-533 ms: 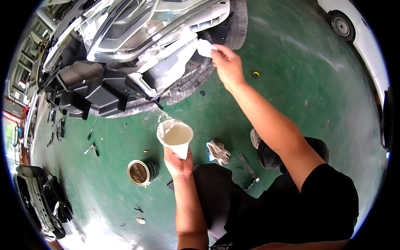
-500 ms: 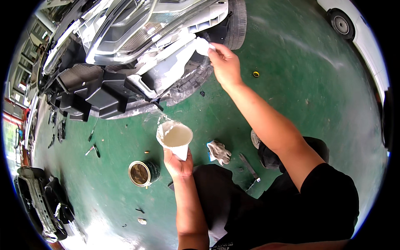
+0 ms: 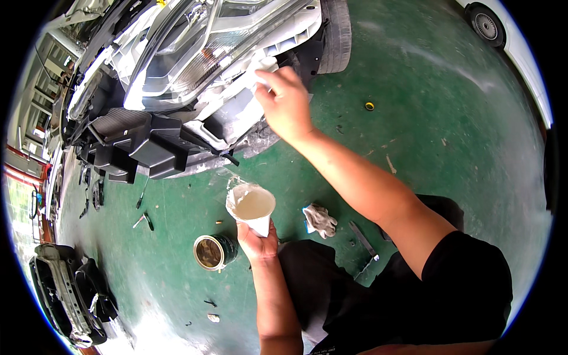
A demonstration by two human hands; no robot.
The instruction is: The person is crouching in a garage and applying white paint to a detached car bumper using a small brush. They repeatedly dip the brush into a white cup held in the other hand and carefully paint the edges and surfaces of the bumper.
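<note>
A: Left hand (image 3: 258,242)?
B: Fingers closed round white cup (image 3: 251,205), person's side of headlight (image 3: 186,62).
A: Right hand (image 3: 287,105)?
B: Beside headlight, at white panel (image 3: 241,112); whether fingers grip anything, cannot tell.

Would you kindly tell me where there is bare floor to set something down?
The widest mostly bare stretch of green floor lies between the yellow ring and the white car. A smaller patch sits between the open can and the dark car part. Around the left hand, holding the white cup, the can, glove and metal tool crowd the floor.
</note>
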